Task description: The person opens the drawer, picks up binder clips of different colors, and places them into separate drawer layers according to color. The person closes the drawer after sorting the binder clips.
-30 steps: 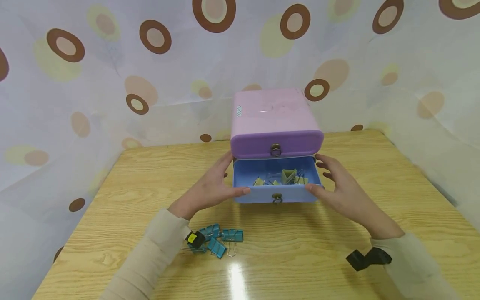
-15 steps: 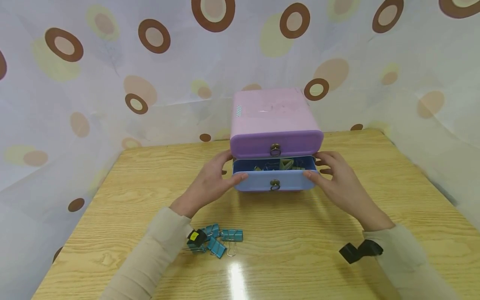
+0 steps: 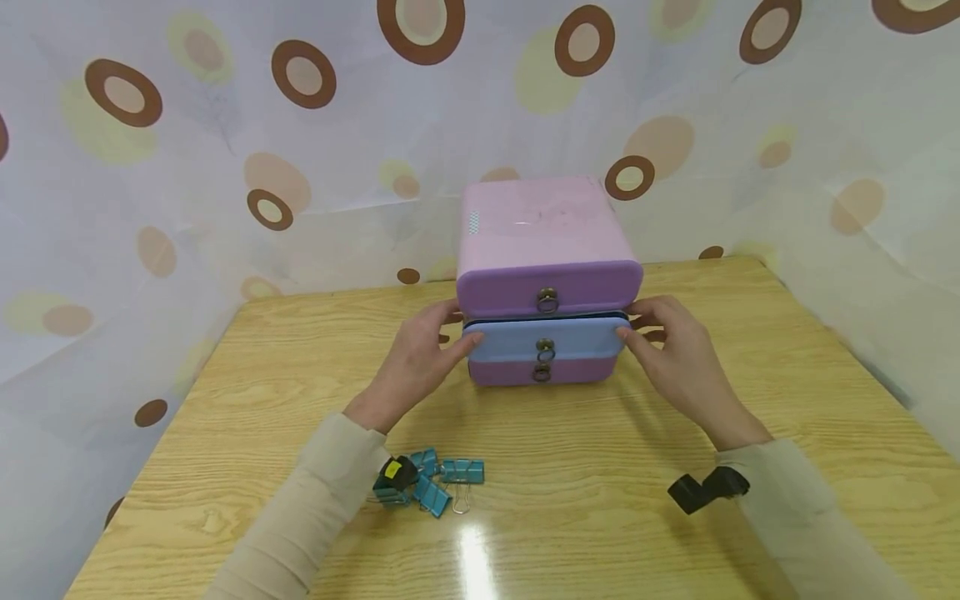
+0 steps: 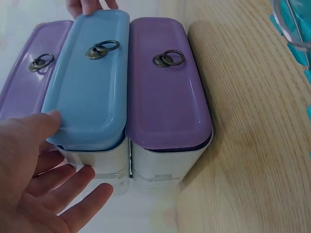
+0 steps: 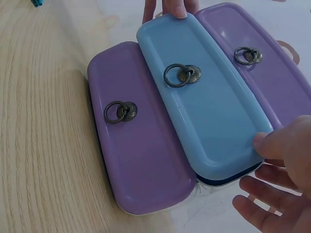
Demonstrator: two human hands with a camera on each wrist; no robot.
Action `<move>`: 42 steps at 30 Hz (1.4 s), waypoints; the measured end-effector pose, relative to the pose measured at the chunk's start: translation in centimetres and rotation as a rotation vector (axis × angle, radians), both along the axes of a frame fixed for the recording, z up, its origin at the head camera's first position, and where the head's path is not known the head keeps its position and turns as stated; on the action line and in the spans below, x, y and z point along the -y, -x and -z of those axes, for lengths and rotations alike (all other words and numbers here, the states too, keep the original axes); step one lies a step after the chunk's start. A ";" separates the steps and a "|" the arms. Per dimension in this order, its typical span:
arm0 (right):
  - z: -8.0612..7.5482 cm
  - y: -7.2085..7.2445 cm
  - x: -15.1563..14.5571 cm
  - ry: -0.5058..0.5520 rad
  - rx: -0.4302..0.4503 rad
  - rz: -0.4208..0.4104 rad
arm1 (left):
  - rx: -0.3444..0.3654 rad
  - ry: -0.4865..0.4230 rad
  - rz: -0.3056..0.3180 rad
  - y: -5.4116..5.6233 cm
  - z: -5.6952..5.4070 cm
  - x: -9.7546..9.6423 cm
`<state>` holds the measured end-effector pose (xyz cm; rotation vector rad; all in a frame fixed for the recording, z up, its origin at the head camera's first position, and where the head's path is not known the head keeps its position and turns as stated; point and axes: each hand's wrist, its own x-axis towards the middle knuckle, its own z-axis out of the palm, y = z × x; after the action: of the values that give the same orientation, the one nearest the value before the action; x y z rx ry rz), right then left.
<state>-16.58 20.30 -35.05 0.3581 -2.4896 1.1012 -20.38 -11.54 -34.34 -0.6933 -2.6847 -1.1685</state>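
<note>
A small chest of three drawers (image 3: 547,225) has a pink top, with purple fronts above and below a blue drawer (image 3: 510,340). That blue drawer is nearly closed, a thin dark gap showing along its top edge; its contents are hidden. My left hand (image 3: 420,354) presses its thumb on the left end of the blue front, the other fingers spread beside the chest's side. At the opposite end, the thumb of my right hand (image 3: 678,362) presses the blue front, its fingers reaching along that side. Both wrist views show each thumb touching the front.
Several teal binder clips (image 3: 462,472) lie on the wooden table (image 3: 570,517), close to my left wrist. Behind the chest rises a white cloth (image 3: 337,167) patterned with circles and ovals. Each drawer front carries a ring pull (image 5: 182,75).
The blue drawer has slid back into the chest, hiding the yellowish binder clips inside and uncovering the lower purple front. Both hands have moved forward with it.
</note>
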 end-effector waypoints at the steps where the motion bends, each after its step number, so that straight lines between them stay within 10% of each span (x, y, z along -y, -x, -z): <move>1: 0.0 0.1 0.0 0.002 -0.006 0.012 | -0.013 0.003 -0.004 0.1 0.0 0.0; 18: 0.4 1.1 0.4 0.025 -0.106 0.102 | -0.120 0.053 -0.046 0.7 0.1 -0.2; 26: 0.6 0.8 0.1 0.005 -0.062 0.054 | -0.047 -0.020 -0.036 0.9 -0.6 0.4; 34: 0.9 -0.2 -0.4 -0.057 -0.076 0.002 | -0.327 -0.015 0.068 1.4 -2.9 0.2; 42: 2.0 -2.1 -0.3 -0.103 0.123 -0.036 | -0.502 -0.018 0.123 1.9 -3.5 -0.5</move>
<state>-14.47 20.59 -37.02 0.3762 -2.6652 1.0407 -22.26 -11.02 -30.85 -1.0057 -2.2354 -0.8901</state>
